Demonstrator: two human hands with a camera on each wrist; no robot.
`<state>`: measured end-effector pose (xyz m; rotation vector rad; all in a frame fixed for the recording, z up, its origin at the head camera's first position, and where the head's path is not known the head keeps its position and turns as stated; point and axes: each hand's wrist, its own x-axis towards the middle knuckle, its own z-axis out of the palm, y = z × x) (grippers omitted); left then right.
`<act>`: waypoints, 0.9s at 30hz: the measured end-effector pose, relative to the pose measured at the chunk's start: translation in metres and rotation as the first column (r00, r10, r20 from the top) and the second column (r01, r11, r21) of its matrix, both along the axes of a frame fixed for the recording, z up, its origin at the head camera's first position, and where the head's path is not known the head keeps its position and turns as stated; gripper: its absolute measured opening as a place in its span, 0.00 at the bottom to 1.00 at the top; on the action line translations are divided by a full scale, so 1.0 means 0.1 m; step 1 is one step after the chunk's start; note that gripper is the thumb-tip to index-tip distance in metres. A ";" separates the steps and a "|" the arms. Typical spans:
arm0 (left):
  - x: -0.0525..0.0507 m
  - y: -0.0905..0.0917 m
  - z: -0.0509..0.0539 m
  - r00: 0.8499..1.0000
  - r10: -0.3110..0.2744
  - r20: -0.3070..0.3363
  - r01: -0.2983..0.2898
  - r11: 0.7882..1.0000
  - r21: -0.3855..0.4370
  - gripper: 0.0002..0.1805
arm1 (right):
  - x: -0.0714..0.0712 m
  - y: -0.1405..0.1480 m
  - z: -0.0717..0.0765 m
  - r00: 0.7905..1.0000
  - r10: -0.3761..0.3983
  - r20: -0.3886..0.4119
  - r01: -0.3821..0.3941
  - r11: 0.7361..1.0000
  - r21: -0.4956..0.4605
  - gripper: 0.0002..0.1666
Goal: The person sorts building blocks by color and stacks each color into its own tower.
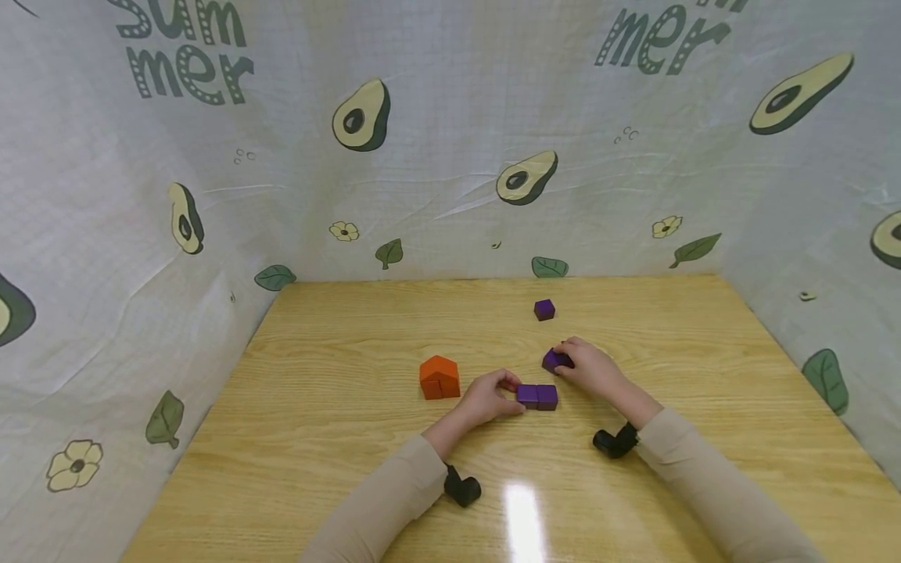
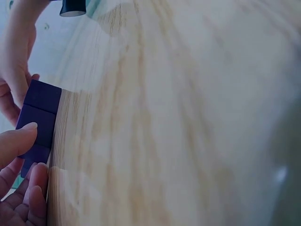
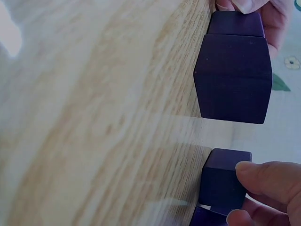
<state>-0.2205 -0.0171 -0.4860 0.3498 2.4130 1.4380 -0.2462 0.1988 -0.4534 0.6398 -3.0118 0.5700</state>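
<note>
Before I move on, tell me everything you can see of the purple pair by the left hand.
The purple pair is two plain, box-shaped blocks side by side, a thin seam between them. They look like smooth painted wood. The pair lies flat on the table, right of the orange house. The left hand pinches the left block between thumb and fingers. The right hand is beyond the pair, with a gap showing in the right wrist view.

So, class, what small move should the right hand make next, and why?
Perhaps the right hand could ease its purple block toward the touching pair of blocks: it pinches that block, and a gap separates it from the pair, which the left hand holds.
</note>
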 end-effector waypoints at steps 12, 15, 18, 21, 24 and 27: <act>0.00 0.00 0.01 1.000 0.007 -0.003 -0.007 1.000 -0.027 0.18 | -0.02 -0.02 0.00 0.998 -0.016 0.057 0.017 1.000 -0.019 0.21; 0.01 0.00 0.01 1.000 0.003 -0.005 -0.003 1.000 -0.031 0.18 | -0.02 -0.02 0.00 0.998 -0.010 0.062 0.013 0.999 -0.048 0.21; 0.01 0.00 0.01 1.000 -0.002 -0.006 0.002 0.999 -0.038 0.19 | -0.03 -0.02 -0.02 0.998 -0.005 0.070 0.010 0.997 -0.078 0.21; 0.01 0.00 0.00 1.000 -0.002 -0.010 0.001 0.999 -0.043 0.19 | -0.02 -0.02 -0.02 0.998 0.001 0.066 0.006 0.994 -0.106 0.20; 0.00 0.00 0.00 1.000 0.001 -0.009 -0.002 0.999 -0.049 0.19 | -0.02 -0.01 -0.02 0.998 0.021 0.053 -0.013 0.990 -0.140 0.19; 0.00 0.00 -0.01 1.000 0.005 -0.009 -0.006 0.999 -0.047 0.19 | 0.00 -0.01 0.00 0.998 0.054 0.026 -0.048 0.983 -0.178 0.18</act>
